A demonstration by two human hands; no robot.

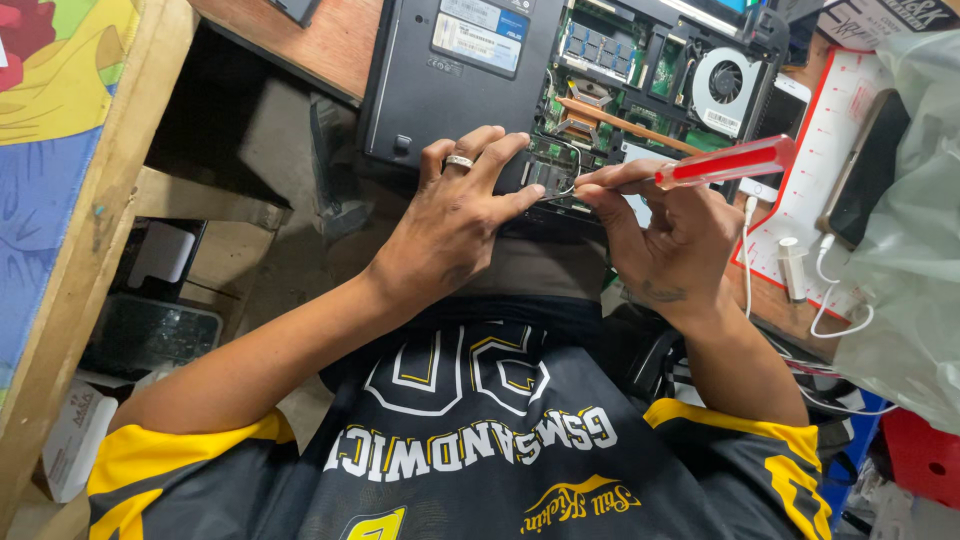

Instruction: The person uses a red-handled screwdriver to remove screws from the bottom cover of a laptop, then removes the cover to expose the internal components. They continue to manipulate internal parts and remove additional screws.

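counter [330, 45]: brown wood, upper frame | floor [270, 260]: grey concrete, dim beneath | wooden frame [90, 230]: slanting plank at left | light: bright from above

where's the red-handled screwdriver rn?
Head view, right of centre: the red translucent-handled screwdriver is in the right hand, tip at the opened laptop's green circuit board beside the left hand.

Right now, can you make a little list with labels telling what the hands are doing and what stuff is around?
Left hand: rests on the open laptop, ring on one finger, fingertips by the circuit board.
Right hand: holds a red screwdriver, tip on the board.
Laptop: bottom cover partly off, fan showing.
Nearby: white cable, plastic bag, red-edged mat.
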